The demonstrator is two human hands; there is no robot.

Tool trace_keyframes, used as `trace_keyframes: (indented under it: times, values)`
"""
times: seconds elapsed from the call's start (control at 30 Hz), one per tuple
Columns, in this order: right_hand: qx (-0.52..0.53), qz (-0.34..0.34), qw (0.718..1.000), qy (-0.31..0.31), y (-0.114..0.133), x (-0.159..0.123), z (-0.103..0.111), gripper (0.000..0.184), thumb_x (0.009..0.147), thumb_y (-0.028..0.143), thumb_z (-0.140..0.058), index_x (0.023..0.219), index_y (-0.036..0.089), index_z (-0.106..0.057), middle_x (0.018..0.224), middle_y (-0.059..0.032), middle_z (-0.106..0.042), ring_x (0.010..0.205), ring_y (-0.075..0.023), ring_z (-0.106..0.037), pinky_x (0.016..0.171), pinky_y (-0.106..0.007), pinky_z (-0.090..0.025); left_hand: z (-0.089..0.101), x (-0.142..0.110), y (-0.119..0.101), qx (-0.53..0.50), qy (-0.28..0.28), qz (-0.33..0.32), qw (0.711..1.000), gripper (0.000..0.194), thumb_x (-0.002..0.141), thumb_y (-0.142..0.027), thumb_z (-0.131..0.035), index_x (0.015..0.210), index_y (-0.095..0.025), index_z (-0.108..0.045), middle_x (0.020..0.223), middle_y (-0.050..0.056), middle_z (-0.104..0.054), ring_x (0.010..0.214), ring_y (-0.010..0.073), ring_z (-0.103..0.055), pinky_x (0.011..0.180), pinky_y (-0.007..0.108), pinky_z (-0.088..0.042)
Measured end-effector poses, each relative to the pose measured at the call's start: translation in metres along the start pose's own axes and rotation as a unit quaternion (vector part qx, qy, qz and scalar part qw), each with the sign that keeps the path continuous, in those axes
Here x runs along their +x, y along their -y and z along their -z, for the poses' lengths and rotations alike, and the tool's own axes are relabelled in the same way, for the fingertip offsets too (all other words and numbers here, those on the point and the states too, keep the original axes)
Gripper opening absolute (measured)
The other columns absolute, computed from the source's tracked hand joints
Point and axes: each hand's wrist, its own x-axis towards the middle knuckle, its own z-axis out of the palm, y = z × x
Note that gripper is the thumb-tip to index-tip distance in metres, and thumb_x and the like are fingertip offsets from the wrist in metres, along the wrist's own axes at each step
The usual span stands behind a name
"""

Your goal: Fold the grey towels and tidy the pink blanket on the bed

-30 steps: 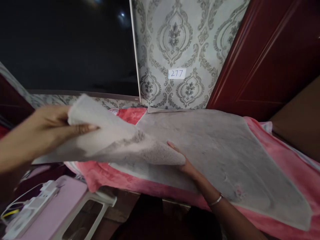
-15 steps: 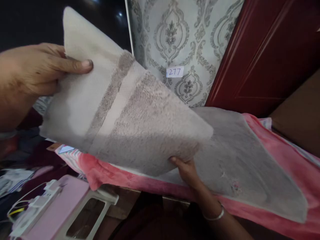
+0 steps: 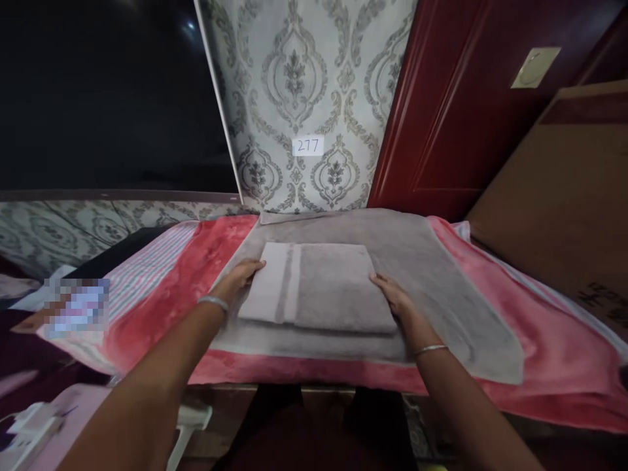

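Note:
A folded grey towel with a pale end and a grey stripe lies flat in front of me. At its left edge is my left hand, closed with the thumb on top of the cloth. My right hand grips the right edge the same way, its thumb over the towel. Below the folded towel a larger grey cloth is spread out, its surface slightly creased. The fingers under the folded towel's edges are hidden.
A pink-red blanket covers the surface, with a striped cloth at the left. Behind are a dark screen, patterned wallpaper and a red door. A cardboard box stands at right, a white power strip lower left.
The towel, held raised and tilted before, now lies flat on the grey cloth. Both hands have come to its opposite side edges, and the view has shifted right.

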Motion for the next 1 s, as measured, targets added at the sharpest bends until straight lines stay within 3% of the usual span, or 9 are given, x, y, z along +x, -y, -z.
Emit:
trace_keyframes:
  times: [0.1,0.2,0.3,0.43,0.57,0.67,0.8,0.9,1.0]
  values:
    - [-0.015,0.031,0.999,-0.016,-0.023,0.009,0.006,0.044,0.083,0.036,-0.066,0.123,0.016,-0.065,0.118,-0.0138,-0.073,0.102,-0.0274,-0.072,0.09,-0.041,-0.059,0.004,0.001,0.028,0.005,0.041,0.039,0.998,0.047,0.057,-0.05,-0.089,0.079,-0.015,-0.068,0.056,0.003,-0.066,0.058,0.0229,-0.067,0.053,0.03,-0.054]
    - [-0.056,0.072,0.995,-0.037,-0.03,0.013,0.008,0.059,0.081,0.039,-0.07,0.136,0.019,-0.059,0.131,-0.0132,-0.067,0.11,-0.0283,-0.069,0.093,-0.04,-0.058,0.009,0.002,0.037,0.008,0.069,0.04,0.997,0.05,0.051,-0.047,-0.092,0.082,-0.014,-0.069,0.067,0.008,-0.073,0.066,0.0264,-0.071,0.058,0.033,-0.056]
    - [-0.062,0.083,0.994,-0.016,-0.026,0.012,0.007,0.078,0.079,0.04,-0.072,0.15,0.024,-0.046,0.137,-0.0114,-0.063,0.112,-0.0286,-0.067,0.094,-0.043,-0.057,0.008,0.005,0.042,0.016,0.068,0.021,0.997,0.049,0.049,-0.041,-0.093,0.083,-0.014,-0.07,0.071,0.008,-0.074,0.068,0.0263,-0.072,0.06,0.032,-0.056]
    - [-0.115,0.115,0.987,-0.006,-0.004,0.007,0.009,0.093,0.073,0.035,-0.074,0.157,0.026,-0.036,0.143,-0.01,-0.06,0.115,-0.0288,-0.065,0.098,-0.044,-0.055,0.006,0.014,0.043,0.023,0.042,-0.02,0.999,0.042,0.06,-0.041,-0.086,0.086,-0.014,-0.068,0.068,0.004,-0.072,0.061,0.0212,-0.068,0.055,0.029,-0.052]
    - [-0.14,0.159,0.977,-0.023,0.01,0.006,0.012,0.096,0.073,0.039,-0.074,0.159,0.024,-0.034,0.141,-0.009,-0.06,0.119,-0.0286,-0.063,0.101,-0.041,-0.054,0.009,0.018,0.047,0.044,0.033,-0.045,0.997,0.042,0.066,-0.046,-0.08,0.091,-0.014,-0.069,0.069,0.004,-0.072,0.059,0.0197,-0.066,0.054,0.029,-0.052]
    - [-0.175,0.137,0.974,-0.04,-0.009,0.004,0.013,0.094,0.071,0.034,-0.069,0.158,0.019,-0.036,0.137,-0.0112,-0.063,0.117,-0.0296,-0.064,0.1,-0.043,-0.054,0.01,0.015,0.058,0.094,0.026,-0.045,0.994,0.037,0.066,-0.045,-0.079,0.086,-0.015,-0.07,0.071,0.006,-0.074,0.065,0.0236,-0.07,0.058,0.031,-0.055]
    - [-0.202,0.129,0.97,-0.033,-0.035,-0.003,0.018,0.085,0.076,0.027,-0.059,0.157,0.013,-0.036,0.132,-0.0135,-0.066,0.116,-0.0278,-0.065,0.099,-0.041,-0.053,0.014,0.015,0.065,0.193,0.011,-0.064,0.979,0.027,0.071,-0.036,-0.072,0.088,-0.016,-0.071,0.084,0.01,-0.078,0.087,0.0296,-0.074,0.076,0.037,-0.059]
    - [-0.336,0.132,0.931,-0.057,-0.022,-0.005,0.02,0.078,0.082,0.026,-0.057,0.156,0.011,-0.038,0.129,-0.015,-0.068,0.116,-0.0288,-0.065,0.1,-0.041,-0.051,0.016,0.021,0.05,0.28,-0.021,-0.097,0.955,0.034,0.073,-0.029,-0.068,0.104,-0.015,-0.072,0.104,0.014,-0.078,0.109,0.0336,-0.07,0.097,0.043,-0.054]
    - [-0.501,0.163,0.844,-0.098,0.015,-0.003,-0.004,0.073,0.09,0.029,-0.057,0.158,0.012,-0.037,0.135,-0.0185,-0.064,0.122,-0.0323,-0.061,0.104,-0.042,-0.047,-0.001,0.03,0.021,0.341,-0.046,-0.162,0.925,0.052,0.082,-0.026,-0.06,0.132,-0.015,-0.062,0.138,0.015,-0.066,0.136,0.0311,-0.055,0.117,0.043,-0.039]
